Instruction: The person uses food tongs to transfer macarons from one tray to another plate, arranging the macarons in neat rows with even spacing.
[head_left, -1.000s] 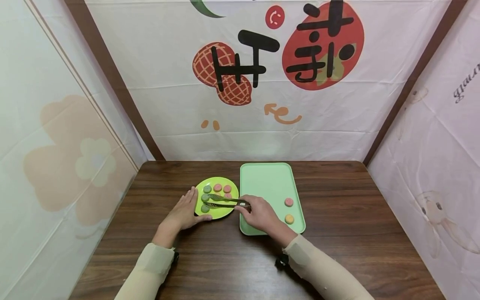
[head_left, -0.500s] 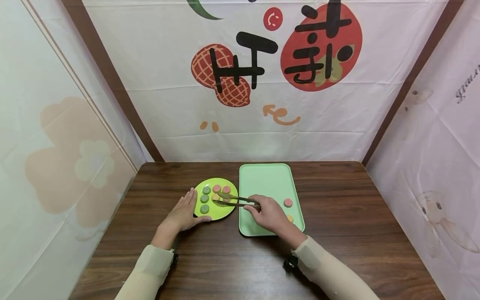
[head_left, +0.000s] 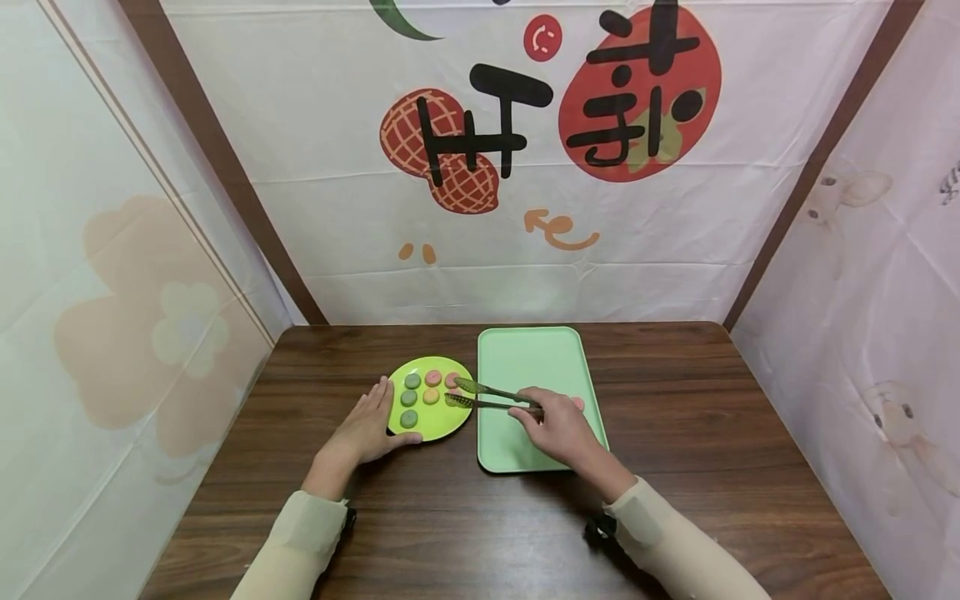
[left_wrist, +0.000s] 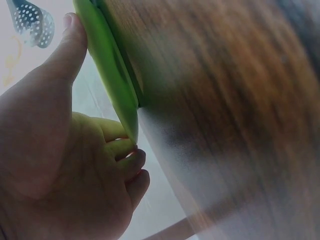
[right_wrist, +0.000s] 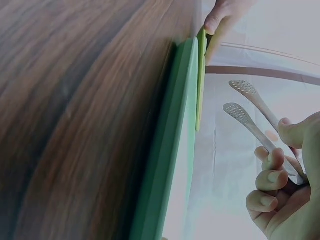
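My left hand [head_left: 365,425] lies against the left rim of a yellow-green plate [head_left: 442,427], its fingers straight along the edge and the thumb at the front; the left wrist view shows the fingertips touching the rim. On the plate sit green macarons [head_left: 408,398], pink macarons [head_left: 432,377] and one yellow macaron [head_left: 431,396]. My right hand [head_left: 557,425] grips a pair of tongs [head_left: 498,398] above the light green tray [head_left: 525,354]. The perforated tong tips stand apart over the plate's right edge, with nothing seen between them, partly covering the pink macarons there.
A pink macaron [head_left: 577,403] on the tray is partly hidden behind the right hand. The tray stands just right of the plate on the dark wooden table [head_left: 465,533]. Printed cloth walls [head_left: 337,217] close off the back and sides.
My right hand and the tongs have moved right, from over the green macarons to the plate's right edge. The yellow macaron on the plate is now uncovered. My left hand has stayed put.
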